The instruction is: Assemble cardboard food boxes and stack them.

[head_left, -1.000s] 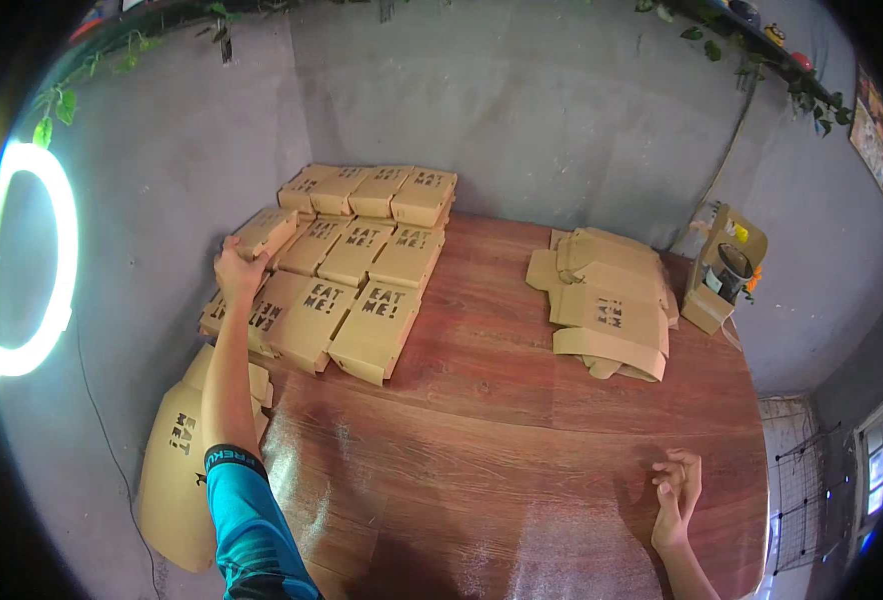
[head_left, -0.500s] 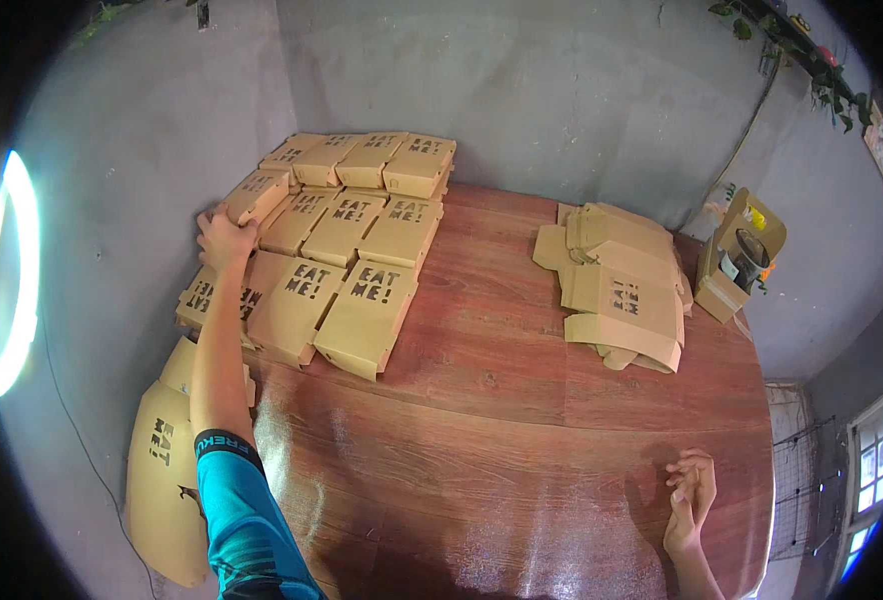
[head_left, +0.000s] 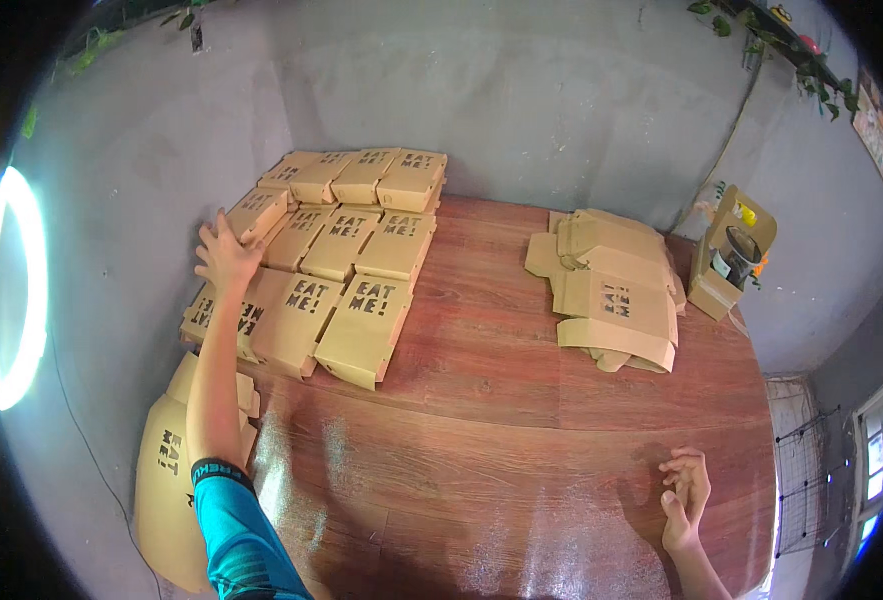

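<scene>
Brown carton (head_left: 259, 211) sits at the left end of the middle row of closed boxes (head_left: 342, 246). Your left grip (head_left: 228, 260) is at its near edge, fingers spread wide; can't tell contact. Your right grip (head_left: 687, 500): half-curled, empty, over the worktop (head_left: 482, 350). Flattened blanks (head_left: 617, 295) lie beyond it.

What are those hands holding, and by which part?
Nothing appears held: the left hand is open at the near end of a closed box, touch unclear; the right hand is empty.
</scene>
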`<state>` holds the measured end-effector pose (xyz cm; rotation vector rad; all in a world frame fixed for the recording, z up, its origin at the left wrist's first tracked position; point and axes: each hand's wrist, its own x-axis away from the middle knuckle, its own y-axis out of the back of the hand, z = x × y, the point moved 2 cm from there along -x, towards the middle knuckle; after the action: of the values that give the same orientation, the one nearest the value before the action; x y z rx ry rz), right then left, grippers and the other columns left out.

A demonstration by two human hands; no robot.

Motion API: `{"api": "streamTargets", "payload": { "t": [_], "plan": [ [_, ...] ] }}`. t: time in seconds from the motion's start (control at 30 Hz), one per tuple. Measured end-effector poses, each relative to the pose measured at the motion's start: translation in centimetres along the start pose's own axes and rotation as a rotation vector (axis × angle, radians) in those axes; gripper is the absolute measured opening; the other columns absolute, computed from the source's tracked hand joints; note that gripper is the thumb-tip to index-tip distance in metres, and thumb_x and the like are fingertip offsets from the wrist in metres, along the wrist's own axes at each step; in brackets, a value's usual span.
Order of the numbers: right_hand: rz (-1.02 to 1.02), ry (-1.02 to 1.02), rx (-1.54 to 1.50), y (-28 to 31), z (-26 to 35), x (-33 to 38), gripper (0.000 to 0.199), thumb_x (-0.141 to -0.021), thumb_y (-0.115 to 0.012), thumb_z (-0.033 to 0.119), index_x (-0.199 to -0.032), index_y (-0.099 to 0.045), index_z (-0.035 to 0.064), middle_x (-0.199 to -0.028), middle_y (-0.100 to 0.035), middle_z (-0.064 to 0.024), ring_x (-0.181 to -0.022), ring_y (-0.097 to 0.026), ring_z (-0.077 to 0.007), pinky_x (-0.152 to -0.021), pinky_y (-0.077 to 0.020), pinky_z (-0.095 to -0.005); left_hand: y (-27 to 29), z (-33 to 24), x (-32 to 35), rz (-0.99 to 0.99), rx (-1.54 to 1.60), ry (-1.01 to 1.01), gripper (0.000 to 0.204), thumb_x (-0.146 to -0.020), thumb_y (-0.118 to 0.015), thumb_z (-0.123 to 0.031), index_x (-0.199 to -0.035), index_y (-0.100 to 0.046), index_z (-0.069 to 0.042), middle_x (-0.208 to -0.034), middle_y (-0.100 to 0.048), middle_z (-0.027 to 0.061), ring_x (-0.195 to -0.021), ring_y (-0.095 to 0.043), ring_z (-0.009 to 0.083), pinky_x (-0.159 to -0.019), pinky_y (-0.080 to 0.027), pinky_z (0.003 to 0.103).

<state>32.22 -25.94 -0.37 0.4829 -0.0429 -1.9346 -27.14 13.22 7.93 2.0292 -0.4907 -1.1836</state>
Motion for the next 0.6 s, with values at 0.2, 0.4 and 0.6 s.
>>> {"api": "streamTargets", "payload": {
  "t": [0.2,0.4,0.6],
  "plan": [
    [0.015,0.029,-0.002,0.6,-0.1,-0.1,0.048,-0.082,-0.072,0.035,-0.112,-0.059,0.0008,-0.123,-0.051,-0.0131,-0.104,-0.051,-0.0195,-0.085,-0.0398,-0.0320,7.3,-4.8,3.7,-0.058,-0.022,-0.352,0.076,-0.075,-0.083,-0.028,-0.142,-0.049,-0.024,-0.155,-0.034,0.0087,-0.133,-0.039,0.0397,-0.097,-0.035,0.065],
    [0.087,0.118,0.018,1.1,0.6,-0.4,0.039,-0.077,-0.072,0.017,-0.111,-0.060,0.0014,-0.123,-0.055,-0.0146,-0.108,-0.054,-0.0224,-0.085,-0.0428,-0.0339,17.4,-15.5,13.2,0.003,0.371,-0.866,0.049,-0.078,-0.079,-0.023,-0.124,-0.062,-0.017,-0.149,-0.044,0.0052,-0.135,-0.041,0.0342,-0.105,-0.034,0.058],
    [0.039,0.197,0.116,1.1,1.5,-0.1,0.035,-0.080,-0.074,0.015,-0.111,-0.063,0.0053,-0.113,-0.059,-0.0134,-0.102,-0.059,-0.0238,-0.083,-0.0488,-0.0360,17.4,-27.3,26.0,0.554,0.694,-1.374,0.036,-0.085,-0.077,-0.032,-0.111,-0.068,-0.008,-0.130,-0.061,0.0083,-0.121,-0.059,0.0327,-0.103,-0.046,0.045]
  ]
}}
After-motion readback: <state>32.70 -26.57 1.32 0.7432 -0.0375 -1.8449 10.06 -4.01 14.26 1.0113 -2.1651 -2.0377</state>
